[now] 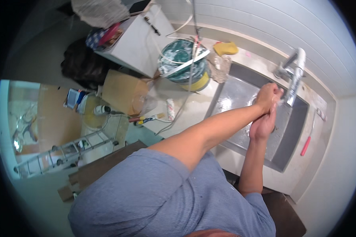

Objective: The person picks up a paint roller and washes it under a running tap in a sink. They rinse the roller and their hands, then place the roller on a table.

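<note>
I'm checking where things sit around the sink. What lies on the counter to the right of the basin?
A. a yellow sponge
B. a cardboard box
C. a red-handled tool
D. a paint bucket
C: a red-handled tool lies on the counter right of the sink; the yellow sponge and paint bucket sit on its left side.

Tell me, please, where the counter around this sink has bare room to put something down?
The clearest patch is the counter strip between the paint roller and the sink. Behind it is crowded: bucket, rag, yellow sponge. Both hands, left hand and right hand, fill the basin under the tap.
</note>
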A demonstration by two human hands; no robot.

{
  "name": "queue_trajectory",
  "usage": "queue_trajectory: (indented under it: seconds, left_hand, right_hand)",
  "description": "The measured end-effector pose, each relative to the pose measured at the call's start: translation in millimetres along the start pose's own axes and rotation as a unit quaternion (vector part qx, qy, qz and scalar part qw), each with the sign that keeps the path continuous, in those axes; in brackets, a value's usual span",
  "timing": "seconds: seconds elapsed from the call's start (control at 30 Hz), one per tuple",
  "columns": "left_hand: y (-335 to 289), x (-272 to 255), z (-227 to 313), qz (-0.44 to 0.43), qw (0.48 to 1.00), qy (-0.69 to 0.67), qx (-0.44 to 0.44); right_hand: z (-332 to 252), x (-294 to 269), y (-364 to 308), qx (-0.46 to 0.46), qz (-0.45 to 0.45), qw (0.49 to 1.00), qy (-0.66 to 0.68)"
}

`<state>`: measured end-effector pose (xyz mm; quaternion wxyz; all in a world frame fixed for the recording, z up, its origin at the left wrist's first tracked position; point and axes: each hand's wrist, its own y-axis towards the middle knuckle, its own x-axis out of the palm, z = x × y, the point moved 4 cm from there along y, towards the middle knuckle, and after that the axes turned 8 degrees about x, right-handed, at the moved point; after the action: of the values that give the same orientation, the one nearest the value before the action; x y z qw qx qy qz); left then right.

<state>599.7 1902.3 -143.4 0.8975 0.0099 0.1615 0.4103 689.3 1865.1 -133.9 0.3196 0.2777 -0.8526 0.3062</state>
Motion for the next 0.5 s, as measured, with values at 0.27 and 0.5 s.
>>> queue_trajectory:
  seconds: [0.27,0.5]
  left_hand:
    - [-62.6,17.6,23.4,-0.24,0.951,-0.132,-0.142]
    - [2.0,-16.5,19.8,-0.079,0.792,-0.497,-0.347]
  right_hand:
    - [-5.9,-76.0,54.3,0.001,0.04,0.997,-0.059]
    - [-5.8,0.6,6.5,-0.096,-0.065,0.969,-0.217]
